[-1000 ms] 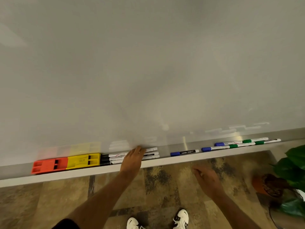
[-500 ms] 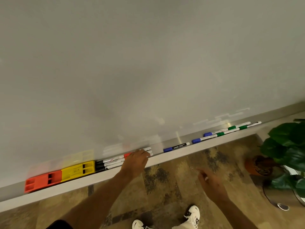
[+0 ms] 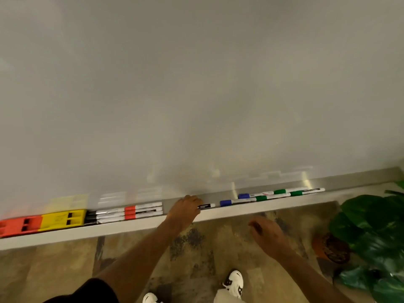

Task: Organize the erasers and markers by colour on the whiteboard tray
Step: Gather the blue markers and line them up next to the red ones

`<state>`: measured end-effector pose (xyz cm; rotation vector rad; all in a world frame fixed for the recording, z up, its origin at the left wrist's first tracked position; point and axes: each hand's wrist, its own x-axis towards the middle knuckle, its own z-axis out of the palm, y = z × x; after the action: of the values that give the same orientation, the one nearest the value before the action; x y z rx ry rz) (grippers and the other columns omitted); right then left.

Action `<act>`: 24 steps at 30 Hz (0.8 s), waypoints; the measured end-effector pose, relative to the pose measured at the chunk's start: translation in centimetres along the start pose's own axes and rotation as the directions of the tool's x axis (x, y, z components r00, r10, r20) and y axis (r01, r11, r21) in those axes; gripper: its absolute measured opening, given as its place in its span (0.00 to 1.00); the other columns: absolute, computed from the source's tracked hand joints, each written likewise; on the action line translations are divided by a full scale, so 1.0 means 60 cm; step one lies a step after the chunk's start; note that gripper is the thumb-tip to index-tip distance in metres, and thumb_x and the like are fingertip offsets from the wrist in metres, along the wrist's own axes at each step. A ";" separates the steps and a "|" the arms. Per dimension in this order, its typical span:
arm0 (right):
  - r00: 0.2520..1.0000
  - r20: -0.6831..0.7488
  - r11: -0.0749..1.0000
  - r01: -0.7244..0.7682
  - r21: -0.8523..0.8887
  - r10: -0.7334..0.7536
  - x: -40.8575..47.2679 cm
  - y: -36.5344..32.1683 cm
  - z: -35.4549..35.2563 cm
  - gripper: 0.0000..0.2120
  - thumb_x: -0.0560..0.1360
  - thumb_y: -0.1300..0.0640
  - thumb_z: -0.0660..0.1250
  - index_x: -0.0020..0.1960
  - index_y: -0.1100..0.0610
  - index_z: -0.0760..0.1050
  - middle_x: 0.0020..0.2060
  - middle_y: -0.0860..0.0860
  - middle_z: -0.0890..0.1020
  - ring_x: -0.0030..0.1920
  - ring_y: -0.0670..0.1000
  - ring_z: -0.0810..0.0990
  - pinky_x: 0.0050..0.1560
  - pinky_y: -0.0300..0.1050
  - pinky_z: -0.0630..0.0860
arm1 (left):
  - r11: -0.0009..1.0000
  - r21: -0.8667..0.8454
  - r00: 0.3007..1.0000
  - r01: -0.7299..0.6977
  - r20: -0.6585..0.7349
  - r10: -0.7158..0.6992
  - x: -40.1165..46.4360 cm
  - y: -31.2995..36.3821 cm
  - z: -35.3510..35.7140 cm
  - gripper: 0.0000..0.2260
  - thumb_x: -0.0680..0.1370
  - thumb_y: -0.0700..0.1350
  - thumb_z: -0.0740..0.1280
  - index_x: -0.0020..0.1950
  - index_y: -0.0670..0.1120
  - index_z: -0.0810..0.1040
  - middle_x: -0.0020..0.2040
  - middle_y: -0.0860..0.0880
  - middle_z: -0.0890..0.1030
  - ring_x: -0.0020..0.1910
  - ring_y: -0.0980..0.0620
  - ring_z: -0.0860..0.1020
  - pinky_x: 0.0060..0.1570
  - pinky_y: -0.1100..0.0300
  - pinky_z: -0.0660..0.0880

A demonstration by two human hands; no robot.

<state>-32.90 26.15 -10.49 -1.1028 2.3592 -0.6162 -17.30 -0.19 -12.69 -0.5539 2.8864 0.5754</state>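
On the long whiteboard tray, from the left, lie a red eraser, a yellow eraser, three black-capped markers and three red-capped markers end to end with them. My left hand is curled over the cap end of a lone marker; only its black-and-white barrel shows. Further right lie two blue-capped markers and three green-capped markers. My right hand hovers below the tray with relaxed fingers, holding nothing.
The whiteboard fills the upper view. A leafy plant in a brown pot stands on the floor under the tray's right end. My white shoes are on the patterned floor.
My left hand has left the black and red markers and moved right onto the lone marker. My right hand has stayed low beneath the tray.
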 end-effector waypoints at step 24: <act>0.919 0.345 0.823 0.342 -0.453 -0.192 0.217 0.121 -0.059 0.18 0.74 0.49 0.68 0.61 0.51 0.71 0.59 0.51 0.76 0.60 0.52 0.72 0.57 0.47 0.75 | 0.972 -0.149 0.968 0.182 -0.146 -0.204 -0.077 0.073 0.018 0.11 0.80 0.52 0.50 0.55 0.52 0.69 0.46 0.55 0.68 0.30 0.59 0.68 0.28 0.63 0.65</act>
<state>-46.63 20.77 -14.62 -1.6516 2.1709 0.1054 -14.67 5.49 -11.21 -0.9305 2.9075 0.7295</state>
